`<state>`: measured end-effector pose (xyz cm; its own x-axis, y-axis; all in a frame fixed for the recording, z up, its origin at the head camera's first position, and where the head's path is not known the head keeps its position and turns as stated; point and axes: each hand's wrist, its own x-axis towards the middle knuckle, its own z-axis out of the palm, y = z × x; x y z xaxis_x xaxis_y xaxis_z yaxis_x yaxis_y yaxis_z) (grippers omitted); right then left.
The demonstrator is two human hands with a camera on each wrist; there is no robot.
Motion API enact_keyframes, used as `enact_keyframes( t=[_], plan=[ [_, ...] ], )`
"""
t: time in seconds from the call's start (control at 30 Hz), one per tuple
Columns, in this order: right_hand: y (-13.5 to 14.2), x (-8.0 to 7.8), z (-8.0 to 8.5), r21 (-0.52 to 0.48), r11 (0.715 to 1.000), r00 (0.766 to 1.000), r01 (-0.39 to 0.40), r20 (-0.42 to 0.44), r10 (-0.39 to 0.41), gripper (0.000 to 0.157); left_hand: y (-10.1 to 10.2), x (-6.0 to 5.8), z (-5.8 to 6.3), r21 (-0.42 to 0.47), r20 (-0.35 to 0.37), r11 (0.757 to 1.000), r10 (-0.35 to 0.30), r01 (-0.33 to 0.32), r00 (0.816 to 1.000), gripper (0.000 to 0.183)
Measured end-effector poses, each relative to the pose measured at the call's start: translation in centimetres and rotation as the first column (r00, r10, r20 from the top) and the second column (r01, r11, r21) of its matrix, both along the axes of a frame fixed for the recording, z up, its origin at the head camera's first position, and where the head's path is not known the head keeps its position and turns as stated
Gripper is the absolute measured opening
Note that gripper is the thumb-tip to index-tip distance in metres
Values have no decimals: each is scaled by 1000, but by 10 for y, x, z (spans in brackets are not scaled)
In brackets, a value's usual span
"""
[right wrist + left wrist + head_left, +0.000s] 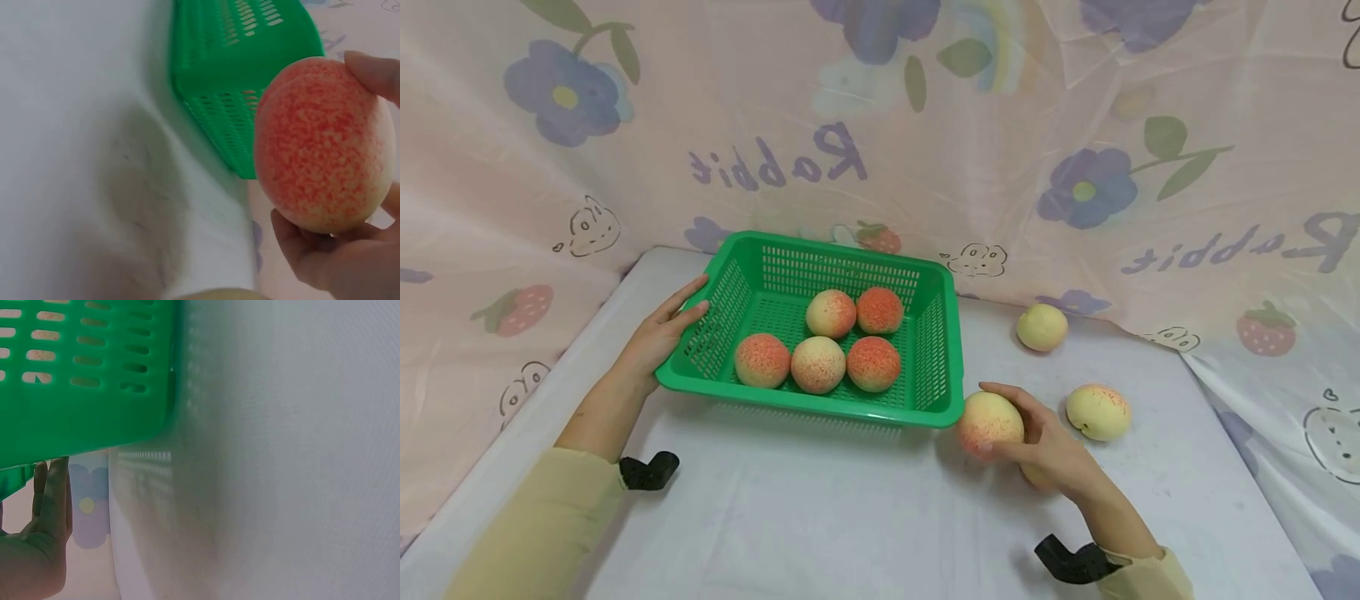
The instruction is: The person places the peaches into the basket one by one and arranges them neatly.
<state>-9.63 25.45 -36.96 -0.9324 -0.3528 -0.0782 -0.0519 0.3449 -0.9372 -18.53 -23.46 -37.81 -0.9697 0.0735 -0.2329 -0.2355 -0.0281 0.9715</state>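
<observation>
Fingers: right hand (1051, 446) pinching peach (990, 423) beside green perforated basket (812, 406); left hand (651, 343) straight-fingered against basket end; five peaches (817, 366) in; three fruits (1099, 413) seemingly outstanding on table (790, 517), one mostly hidden

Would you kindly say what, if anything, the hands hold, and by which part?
The right hand holds a peach by opposite sides; the left hand touches the basket at its left end.

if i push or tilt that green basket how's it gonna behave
The green plastic basket is probably fairly stiff, since its walls stand straight. It looks light for its size, with so many slots cut through its sides. If tilted, the five peaches inside would likely roll, being round with bare floor beside them.
</observation>
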Motion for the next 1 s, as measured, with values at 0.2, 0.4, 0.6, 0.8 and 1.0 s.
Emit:
enact_keyframes(
  t=[0.2,0.4,0.6,0.8,1.0],
  plan=[
    [11,-3,13,-16,1000,998,0,-66,-1,68,0,0,1,29,-7,1000,0,0,1000,60],
    [15,-6,23,-14,1000,997,3,-74,-4,68,1,1,3,52,-5,999,0,0,1000,60],
    [10,-14,37,-7,1000,995,7,-97,-8,67,1,2,3,51,-8,999,-2,2,1000,60],
    [0,-27,47,-68,997,994,-30,-103,23,67,0,3,3,48,-6,999,0,1,1000,60],
    [-11,-40,57,-45,998,993,-35,-117,30,66,0,2,2,68,-9,998,1,0,1000,60]
  ],
)
